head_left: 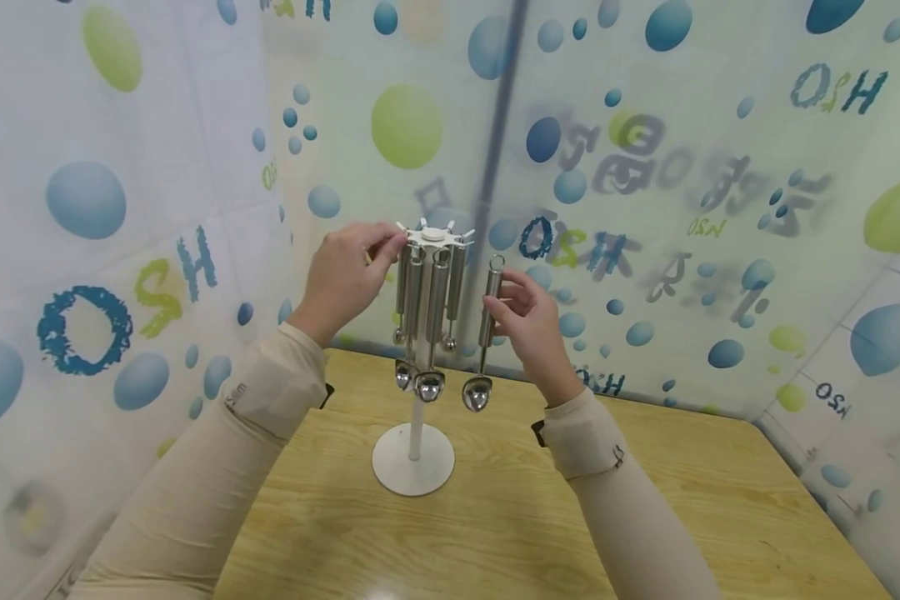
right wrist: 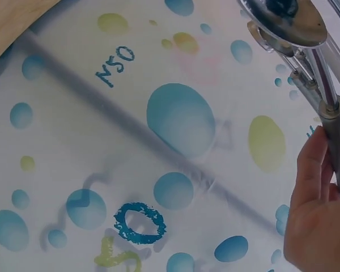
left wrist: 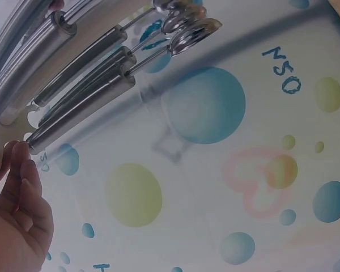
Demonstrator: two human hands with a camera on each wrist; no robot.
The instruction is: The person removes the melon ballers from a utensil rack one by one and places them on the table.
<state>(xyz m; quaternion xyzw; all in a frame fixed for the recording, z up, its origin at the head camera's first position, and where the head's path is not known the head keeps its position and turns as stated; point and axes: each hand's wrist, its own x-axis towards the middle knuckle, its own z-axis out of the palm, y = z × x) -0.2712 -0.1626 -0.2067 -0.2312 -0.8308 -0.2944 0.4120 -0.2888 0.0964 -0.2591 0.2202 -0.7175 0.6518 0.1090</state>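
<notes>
1. White stand [head_left: 433, 473], upright on a light wooden table [head_left: 510, 508], is at the centre of the head view. It has a round base, a slim pole and a crown of short hooks, from which at least four steel utensils [head_left: 437, 296] hang with their handles up and rounded ends down.
2. Also in the head view, a person's left hand [head_left: 348, 271] reaches to the left edge of the stand's crown, thumb and finger pinching there; whether a ring is caught along with the crown is too small to tell.
3. Just right of the stand, apart from its hooks, the right hand [head_left: 531, 325] grasps a steel ladle [head_left: 487, 331] by its handle, ring uppermost, shiny bowl below. Beige sleeves [head_left: 266, 387] cover both arms. Behind the stand hangs a pale curtain [head_left: 457, 179] printed with blue and green spots and letters.
4. From the left wrist, the left hand's fingertips meet at the top end of a hanging handle, by the stand's crown.
5. From the right wrist, fingers hold the ladle's handle, bowl near the camera; more utensils on the stand's side show behind it.
</notes>
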